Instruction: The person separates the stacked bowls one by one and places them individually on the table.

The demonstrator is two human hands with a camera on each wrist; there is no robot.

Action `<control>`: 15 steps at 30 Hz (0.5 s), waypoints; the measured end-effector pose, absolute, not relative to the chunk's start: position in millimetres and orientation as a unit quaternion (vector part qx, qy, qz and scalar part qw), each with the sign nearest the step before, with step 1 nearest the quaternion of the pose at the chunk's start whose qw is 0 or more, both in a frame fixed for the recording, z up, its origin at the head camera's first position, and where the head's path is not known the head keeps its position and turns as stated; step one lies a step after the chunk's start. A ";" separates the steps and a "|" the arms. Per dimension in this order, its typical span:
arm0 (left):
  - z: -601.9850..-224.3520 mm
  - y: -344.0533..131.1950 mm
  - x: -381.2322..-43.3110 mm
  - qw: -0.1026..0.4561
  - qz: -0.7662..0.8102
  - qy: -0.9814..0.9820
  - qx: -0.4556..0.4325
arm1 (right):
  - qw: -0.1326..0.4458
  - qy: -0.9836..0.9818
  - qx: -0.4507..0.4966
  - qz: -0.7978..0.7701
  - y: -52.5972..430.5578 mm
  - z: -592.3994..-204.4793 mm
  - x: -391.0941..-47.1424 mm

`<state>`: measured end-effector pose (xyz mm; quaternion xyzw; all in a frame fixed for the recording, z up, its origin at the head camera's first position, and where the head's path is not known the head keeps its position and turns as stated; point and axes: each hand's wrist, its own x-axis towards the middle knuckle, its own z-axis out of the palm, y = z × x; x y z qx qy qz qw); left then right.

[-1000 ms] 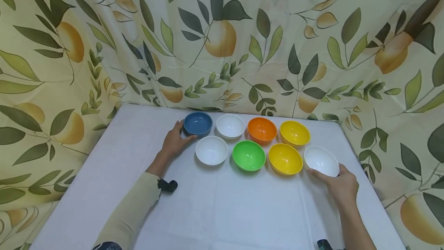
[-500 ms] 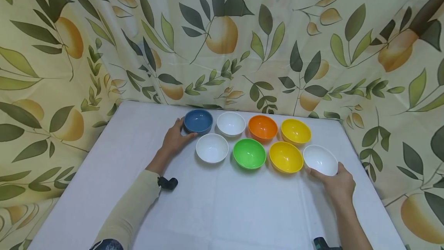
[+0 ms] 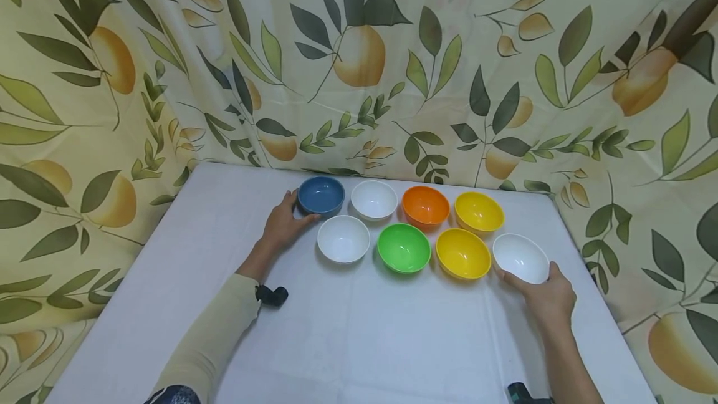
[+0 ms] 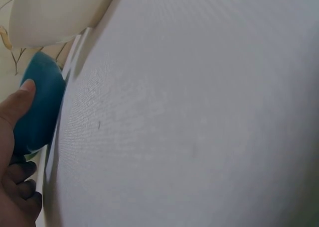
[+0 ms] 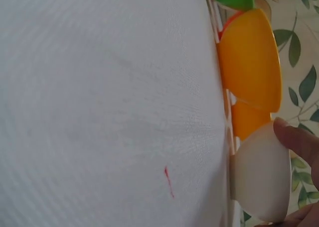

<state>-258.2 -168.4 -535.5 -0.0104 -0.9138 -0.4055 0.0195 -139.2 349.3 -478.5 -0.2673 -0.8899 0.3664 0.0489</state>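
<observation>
Two rows of bowls stand on a white-covered table [image 3: 359,341]. My left hand [image 3: 283,227] grips the blue bowl [image 3: 321,195] at the back left; the left wrist view shows the thumb on the blue bowl [image 4: 37,107]. My right hand [image 3: 546,295] grips the white bowl [image 3: 521,258] at the front right, seen close in the right wrist view as the white bowl [image 5: 259,179]. Between them sit a white bowl [image 3: 373,199], an orange bowl [image 3: 425,206], a yellow bowl [image 3: 478,212], another white bowl [image 3: 343,239], a green bowl [image 3: 403,248] and a second yellow bowl [image 3: 463,254].
A leaf-and-fruit patterned curtain [image 3: 359,67] hangs behind and on both sides of the table. The table's near half shows only white cloth. A small red mark [image 5: 169,181] lies on the cloth near the right hand.
Both hands stay on their bowls. The white bowl at the front right has shifted very slightly; the view itself moved a little.
</observation>
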 end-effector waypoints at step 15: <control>-527.2 -175.9 -253.5 -0.013 -0.391 -0.920 0.000 | 0.021 -0.883 -0.266 0.385 358.2 -478.7 -141.6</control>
